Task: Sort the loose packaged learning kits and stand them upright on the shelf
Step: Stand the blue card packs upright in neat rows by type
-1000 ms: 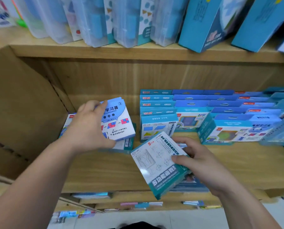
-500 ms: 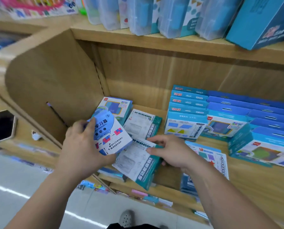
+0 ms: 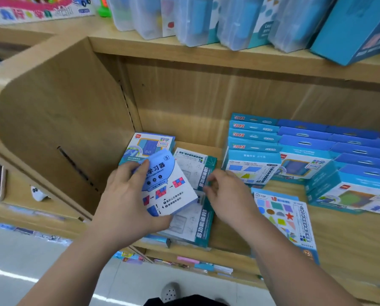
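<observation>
**Left hand keeps the cube kit; right hand has let go of the front kit**

The left hand (image 3: 127,195) still grips the pale blue cube kit (image 3: 169,186), with the thumb curled over its top edge, tilted above the shelf (image 3: 350,239) at about 10 o'clock from the right hand (image 3: 228,195). Half a second ago the right hand held the front teal-edged kit (image 3: 193,228). That kit now lies flat at the shelf's front edge, at 6 o'clock from the cube kit and partly under it. The right hand has moved up, and its curled fingers meet the teal edge of the rear teal-edged kit (image 3: 191,164). Blur hides whether they pinch it. The shapes kit (image 3: 281,217) lies flat at 3 o'clock from the right hand, and the standing kits (image 3: 253,168) are at 1 o'clock.
</observation>
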{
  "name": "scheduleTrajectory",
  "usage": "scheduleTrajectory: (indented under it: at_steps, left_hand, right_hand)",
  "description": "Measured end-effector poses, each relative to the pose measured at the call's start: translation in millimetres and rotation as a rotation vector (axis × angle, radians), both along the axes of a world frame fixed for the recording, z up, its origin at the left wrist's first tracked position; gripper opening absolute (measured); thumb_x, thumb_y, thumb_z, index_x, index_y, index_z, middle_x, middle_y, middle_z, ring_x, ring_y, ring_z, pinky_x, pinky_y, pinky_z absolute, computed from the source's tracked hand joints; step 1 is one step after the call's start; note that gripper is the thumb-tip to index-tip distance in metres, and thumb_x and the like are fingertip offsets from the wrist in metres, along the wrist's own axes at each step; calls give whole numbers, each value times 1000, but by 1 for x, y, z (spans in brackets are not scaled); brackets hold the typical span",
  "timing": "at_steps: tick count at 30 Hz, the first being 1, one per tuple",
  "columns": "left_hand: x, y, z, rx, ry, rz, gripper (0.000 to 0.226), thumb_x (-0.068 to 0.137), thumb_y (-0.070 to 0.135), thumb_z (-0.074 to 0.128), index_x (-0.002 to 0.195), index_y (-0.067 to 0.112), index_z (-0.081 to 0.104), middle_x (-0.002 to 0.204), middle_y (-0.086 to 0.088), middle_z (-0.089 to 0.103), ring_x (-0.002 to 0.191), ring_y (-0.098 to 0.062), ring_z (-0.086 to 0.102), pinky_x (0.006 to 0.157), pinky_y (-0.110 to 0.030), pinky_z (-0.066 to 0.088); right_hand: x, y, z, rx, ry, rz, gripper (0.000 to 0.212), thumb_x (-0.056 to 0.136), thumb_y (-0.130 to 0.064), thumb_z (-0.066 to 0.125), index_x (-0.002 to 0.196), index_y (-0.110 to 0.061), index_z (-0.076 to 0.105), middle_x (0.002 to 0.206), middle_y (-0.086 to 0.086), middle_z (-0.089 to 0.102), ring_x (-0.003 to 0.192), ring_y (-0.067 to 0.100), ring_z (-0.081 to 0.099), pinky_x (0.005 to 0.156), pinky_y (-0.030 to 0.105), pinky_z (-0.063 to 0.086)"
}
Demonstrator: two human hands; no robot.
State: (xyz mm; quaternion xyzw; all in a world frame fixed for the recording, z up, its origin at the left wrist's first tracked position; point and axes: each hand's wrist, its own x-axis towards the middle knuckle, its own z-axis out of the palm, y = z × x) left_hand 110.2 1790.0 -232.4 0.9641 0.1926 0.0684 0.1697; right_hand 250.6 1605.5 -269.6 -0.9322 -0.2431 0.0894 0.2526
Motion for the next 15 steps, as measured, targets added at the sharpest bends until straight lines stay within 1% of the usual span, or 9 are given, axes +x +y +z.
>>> scheduleTrajectory:
  at_steps: [1, 2, 3, 5, 6, 7, 9, 12, 15]
  left_hand:
    - [3, -1, 3, -13, -17, -37, 126, 47, 75, 62, 153, 17, 30, 141, 3, 34, 131, -18, 34, 107, -34, 39]
    - [6, -3, 6, -24, -31, -77, 125, 47, 75, 63, 154, 19, 29, 143, 5, 31, 134, -16, 31, 108, -32, 37]
    - [9, -5, 10, -33, -45, -119, 125, 48, 74, 65, 154, 21, 28, 145, 6, 29, 136, -14, 29, 109, -30, 35]
    - [17, -10, 18, -32, -90, -212, 123, 49, 71, 68, 154, 22, 27, 148, 5, 28, 138, -13, 26, 109, -28, 30]
    - [23, -14, 22, -14, -117, -266, 123, 49, 70, 69, 154, 21, 28, 149, 4, 29, 138, -14, 27, 109, -28, 28]
    - [28, -18, 25, 12, -139, -324, 123, 50, 70, 71, 154, 20, 28, 149, 2, 30, 138, -15, 28, 108, -28, 27]
    - [40, -29, 29, 51, -180, -441, 122, 51, 66, 76, 153, 18, 30, 149, -1, 32, 138, -15, 29, 108, -25, 25]
    - [58, -48, 33, 73, -222, -583, 120, 51, 63, 75, 152, 14, 33, 148, -5, 34, 135, -19, 32, 109, -20, 20]
    - [76, -66, 32, 57, -245, -675, 120, 52, 69, 70, 153, 15, 32, 149, -5, 34, 138, -22, 32, 115, -18, 16]
  right_hand:
    - [1, -4, 6, 86, 16, -19, 15, 97, -33, 57, 106, -23, 63, 98, -3, 67, 89, 18, 64, 72, 34, 50]
    - [2, -8, 12, 195, 74, -48, 16, 99, -33, 53, 103, -23, 66, 91, -3, 70, 84, 18, 65, 71, 34, 51]
    - [1, -13, 21, 337, 175, -91, 21, 101, -33, 50, 101, -23, 68, 86, -3, 71, 80, 18, 66, 70, 35, 52]
    - [-3, -23, 41, 627, 410, -187, 25, 103, -30, 48, 100, -22, 71, 84, 3, 73, 72, 18, 67, 63, 35, 52]
    - [-5, -29, 51, 734, 485, -212, 24, 103, -27, 49, 101, -21, 72, 85, 6, 74, 69, 17, 66, 59, 32, 51]
    - [-7, -35, 58, 797, 509, -212, 21, 102, -25, 52, 102, -19, 72, 86, 9, 74, 68, 17, 66, 57, 29, 50]
    - [-9, -48, 69, 849, 500, -186, 17, 98, -22, 59, 106, -15, 72, 88, 8, 76, 75, 17, 71, 60, 26, 53]
    - [-8, -67, 73, 910, 474, -214, 17, 93, -12, 65, 109, -12, 71, 94, 14, 76, 83, 22, 74, 69, 30, 58]
    - [-5, -90, 74, 949, 425, -275, 17, 93, -7, 64, 109, -11, 70, 94, 17, 75, 82, 24, 74, 68, 33, 59]
